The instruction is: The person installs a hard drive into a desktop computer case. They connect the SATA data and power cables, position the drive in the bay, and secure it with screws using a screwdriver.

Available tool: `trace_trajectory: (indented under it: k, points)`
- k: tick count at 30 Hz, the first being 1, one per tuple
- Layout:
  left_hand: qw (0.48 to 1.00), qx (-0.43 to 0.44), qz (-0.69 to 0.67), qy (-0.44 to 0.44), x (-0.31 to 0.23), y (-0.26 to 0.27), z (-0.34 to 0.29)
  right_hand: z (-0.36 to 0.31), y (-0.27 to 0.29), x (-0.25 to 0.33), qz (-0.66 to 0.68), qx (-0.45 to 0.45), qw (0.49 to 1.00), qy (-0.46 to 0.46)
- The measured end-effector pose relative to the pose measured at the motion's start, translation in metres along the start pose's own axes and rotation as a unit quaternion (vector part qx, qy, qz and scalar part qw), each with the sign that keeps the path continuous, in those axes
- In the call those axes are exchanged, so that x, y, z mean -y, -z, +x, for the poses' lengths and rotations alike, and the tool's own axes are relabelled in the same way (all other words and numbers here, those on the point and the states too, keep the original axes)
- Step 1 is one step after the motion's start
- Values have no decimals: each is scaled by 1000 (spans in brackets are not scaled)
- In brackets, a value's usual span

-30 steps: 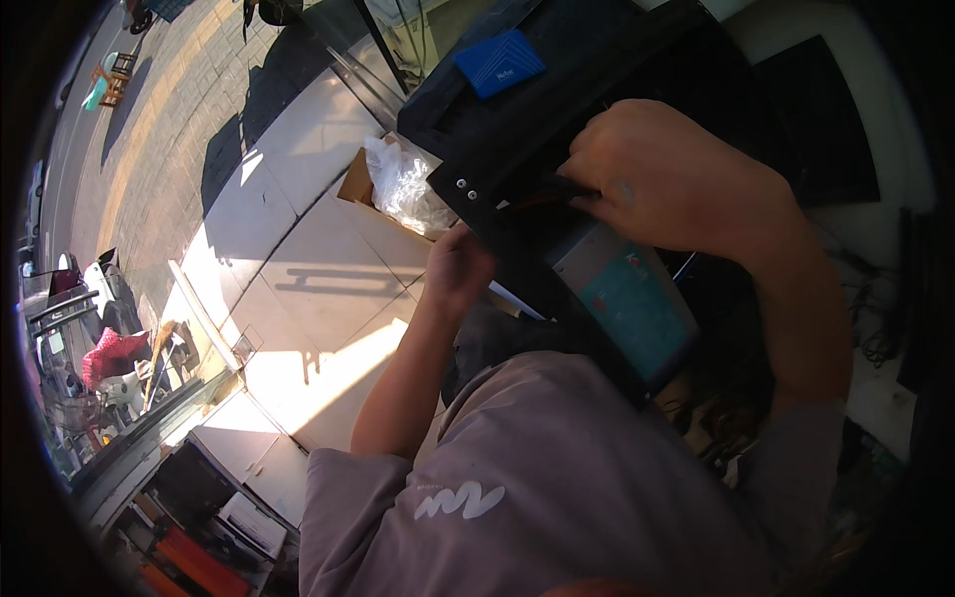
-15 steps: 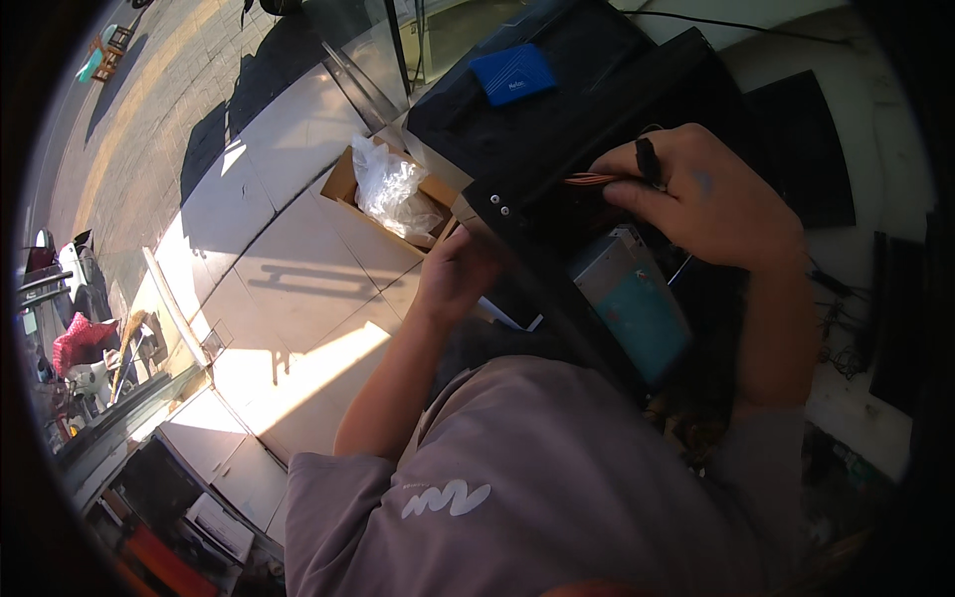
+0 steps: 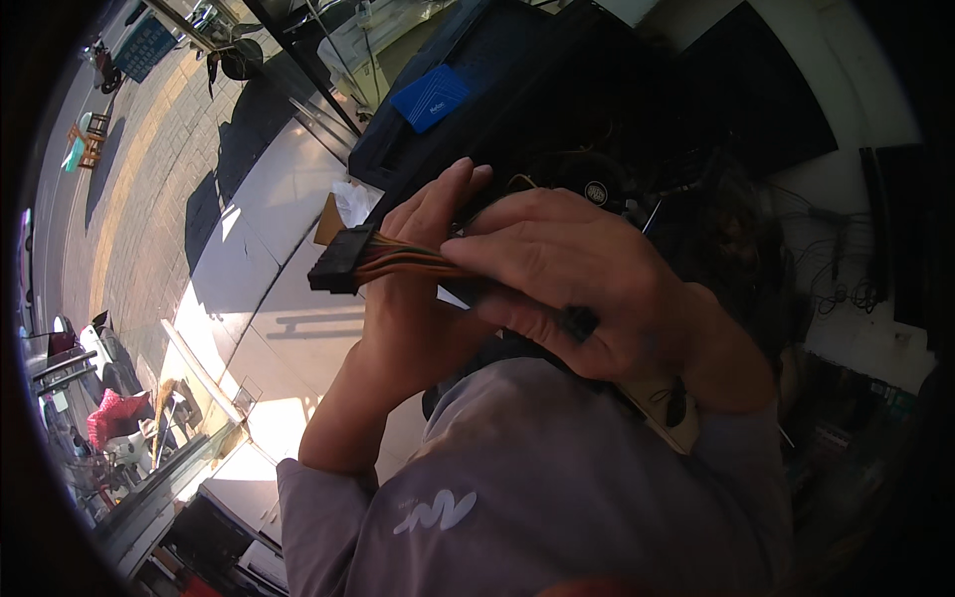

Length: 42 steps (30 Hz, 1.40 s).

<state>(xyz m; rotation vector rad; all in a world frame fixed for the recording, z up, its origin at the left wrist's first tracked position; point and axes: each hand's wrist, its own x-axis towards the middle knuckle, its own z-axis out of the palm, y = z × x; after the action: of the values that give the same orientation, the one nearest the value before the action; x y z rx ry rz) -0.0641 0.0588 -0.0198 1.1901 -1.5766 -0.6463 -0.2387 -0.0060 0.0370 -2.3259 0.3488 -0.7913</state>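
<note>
A bundle of orange, yellow and dark wires runs out of my right hand, pinched between its thumb and fingers. At the bundle's left end is a wide black multi-pin power connector, hanging free of any socket. A smaller black plug shows by the right thumb. Behind the wires is my left hand, its fingers stretched upward beside the black computer case; its palm is partly covered by the wires and the right hand. Inside the dark case a round fan hub is visible.
On a black surface beyond the case lies a flat blue box. A cardboard box with clear plastic wrap stands on the tiled floor at left. Loose black cables lie at right. Glass panels border the paved street.
My right hand has come left and nearer, bringing the wires and connector out of the case. My left hand has risen from the case edge, fingers now extended. The view has shifted.
</note>
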Motion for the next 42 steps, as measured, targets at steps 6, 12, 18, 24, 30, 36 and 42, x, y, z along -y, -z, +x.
trace_trajectory:
  k: [6,12,18,24,30,36,42]
  points:
    - [943,1,-310,122,-2,3,-5,-16,-4,30,-144,-93,985,-16]
    - [956,147,-229,108,-15,0,-1,-20,-15,46,-93,-92,991,-1]
    - [931,-100,-347,47,7,11,-20,-1,18,-12,-33,-102,993,43]
    - [824,-312,-438,175,24,19,-49,-17,49,-150,-406,237,816,-337]
    - [628,-202,-617,429,51,5,-68,-2,62,-156,-377,189,844,-332]
    - [719,-119,-601,329,39,28,-87,13,33,-51,-352,-50,934,34]
    - [960,-21,-268,84,-8,92,-88,11,-54,8,-339,23,890,303]
